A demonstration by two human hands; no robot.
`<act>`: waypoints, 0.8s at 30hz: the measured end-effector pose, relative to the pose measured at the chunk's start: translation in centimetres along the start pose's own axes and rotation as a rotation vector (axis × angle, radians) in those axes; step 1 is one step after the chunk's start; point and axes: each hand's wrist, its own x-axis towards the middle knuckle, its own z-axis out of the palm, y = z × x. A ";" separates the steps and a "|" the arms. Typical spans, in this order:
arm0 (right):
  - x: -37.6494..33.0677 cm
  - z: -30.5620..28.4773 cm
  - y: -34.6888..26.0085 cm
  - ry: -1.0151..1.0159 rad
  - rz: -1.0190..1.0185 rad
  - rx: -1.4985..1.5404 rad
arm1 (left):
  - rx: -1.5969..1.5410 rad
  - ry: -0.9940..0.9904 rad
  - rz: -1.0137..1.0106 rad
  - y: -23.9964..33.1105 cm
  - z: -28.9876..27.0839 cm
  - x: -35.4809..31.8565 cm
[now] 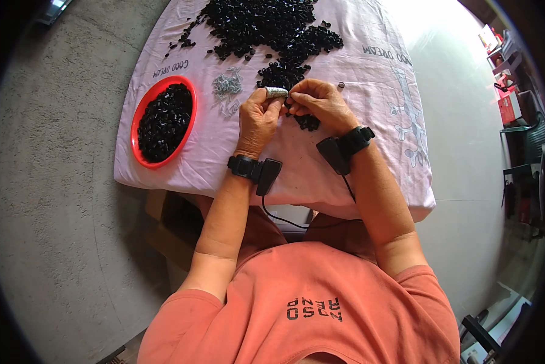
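Over the pink-white cloth, my left hand [258, 121] and my right hand [325, 104] meet fingertip to fingertip. Both are closed in a pinch; whatever sits between the fingers is too small and too covered to name. A pale grey wrapping [277, 92] covers a finger of my left hand. Small black pieces [284, 71] lie right behind and partly under my fingers, joined to a large heap of black pieces [254, 24] farther back. Left of my left hand is a small pile of thin, clear or silvery bits [227, 85].
A red bowl [136, 142] filled with black pieces stands at the table's left. One small dark ring [341, 85] lies right of my right hand. Each wrist wears a black strapped device with a cable [284, 221]. Shelves and a dark green chair [533, 136] are at far right.
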 end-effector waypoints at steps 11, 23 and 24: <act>0.0 0.0 0.0 -0.024 -0.025 -0.050 | 0.016 -0.002 0.025 0.2 0.0 0.0; 0.1 -0.1 0.0 -0.014 -0.047 -0.091 | -0.114 -0.011 -0.098 0.9 -0.1 -0.2; 0.0 -0.1 0.0 -0.010 -0.048 -0.098 | -0.140 -0.009 -0.105 0.8 -0.1 -0.2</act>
